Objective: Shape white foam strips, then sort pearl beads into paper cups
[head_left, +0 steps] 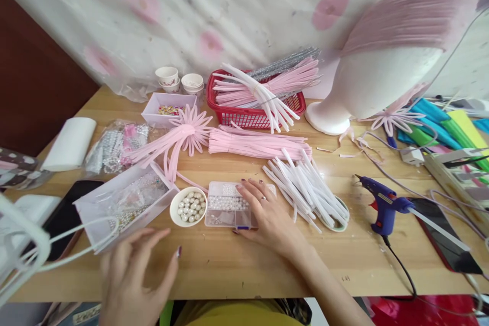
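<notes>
My right hand (267,214) lies flat with fingers spread on the right end of a clear compartment box of small beads (225,205). My left hand (132,275) hovers open near the table's front edge, fingers apart, holding nothing, just below a clear tray of trinkets (126,201). A small white bowl of pearls (188,207) stands between the tray and the bead box. White pipe cleaners (305,188) lie fanned out right of my right hand. Pink pipe cleaners (255,143) lie in a bundle behind the box.
A red basket (248,114) of pink, white and silver pipe cleaners stands at the back. A white mannequin head (378,81) with pink strands stands back right. A blue glue gun (384,209) and a phone (443,234) lie right. Cups (168,77), a white roll (71,143) lie left.
</notes>
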`<action>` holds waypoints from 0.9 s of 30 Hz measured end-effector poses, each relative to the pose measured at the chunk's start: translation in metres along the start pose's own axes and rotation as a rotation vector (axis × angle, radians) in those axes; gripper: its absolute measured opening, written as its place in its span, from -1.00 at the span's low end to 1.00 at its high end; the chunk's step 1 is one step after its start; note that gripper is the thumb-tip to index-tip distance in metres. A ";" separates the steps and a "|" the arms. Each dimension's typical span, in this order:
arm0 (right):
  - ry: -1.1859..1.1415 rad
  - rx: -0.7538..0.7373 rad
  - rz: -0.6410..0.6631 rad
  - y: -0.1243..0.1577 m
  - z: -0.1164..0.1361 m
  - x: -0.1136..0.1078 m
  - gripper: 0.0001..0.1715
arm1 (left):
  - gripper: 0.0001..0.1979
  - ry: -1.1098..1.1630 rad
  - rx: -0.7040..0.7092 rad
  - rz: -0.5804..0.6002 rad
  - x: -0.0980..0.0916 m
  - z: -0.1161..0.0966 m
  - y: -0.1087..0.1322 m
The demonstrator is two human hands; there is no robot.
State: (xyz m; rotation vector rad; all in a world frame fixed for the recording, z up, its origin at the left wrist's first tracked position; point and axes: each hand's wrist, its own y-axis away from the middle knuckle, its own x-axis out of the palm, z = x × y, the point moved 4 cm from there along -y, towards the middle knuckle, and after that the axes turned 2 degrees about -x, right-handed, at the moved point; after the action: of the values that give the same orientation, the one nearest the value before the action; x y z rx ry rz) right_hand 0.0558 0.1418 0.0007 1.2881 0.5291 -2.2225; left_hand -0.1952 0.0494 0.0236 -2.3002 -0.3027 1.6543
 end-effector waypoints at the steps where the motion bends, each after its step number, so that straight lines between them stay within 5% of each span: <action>1: 0.003 0.002 -0.021 0.002 -0.001 0.001 0.04 | -0.75 0.064 0.030 0.028 0.005 -0.007 0.002; 6: 0.048 0.071 -0.117 0.015 -0.009 0.001 0.31 | -0.87 0.381 0.243 0.181 0.024 -0.046 -0.005; 11: 0.176 0.017 -0.132 0.017 -0.008 0.000 0.21 | -0.79 0.444 0.382 -0.021 0.011 -0.062 -0.021; 15: 0.275 -0.044 -0.141 0.014 -0.005 0.006 -0.03 | -0.67 0.496 0.326 -0.222 -0.006 -0.044 -0.027; 20: 0.356 -0.049 -0.065 0.003 -0.003 0.007 -0.06 | -0.84 0.217 0.002 -0.396 -0.005 0.005 -0.031; 24: 0.291 -0.164 -0.079 0.000 0.027 -0.046 -0.34 | -0.81 0.062 -0.006 -0.387 0.009 0.029 -0.033; 27: 0.196 -0.289 -0.375 0.011 0.053 -0.104 -0.65 | -0.81 0.033 0.032 -0.393 0.013 0.034 -0.034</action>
State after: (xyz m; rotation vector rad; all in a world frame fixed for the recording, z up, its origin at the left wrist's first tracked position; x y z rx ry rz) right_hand 0.0699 0.1278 0.1164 1.3423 1.2058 -2.2065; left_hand -0.2232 0.0896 0.0142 -2.0752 -0.6664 1.4107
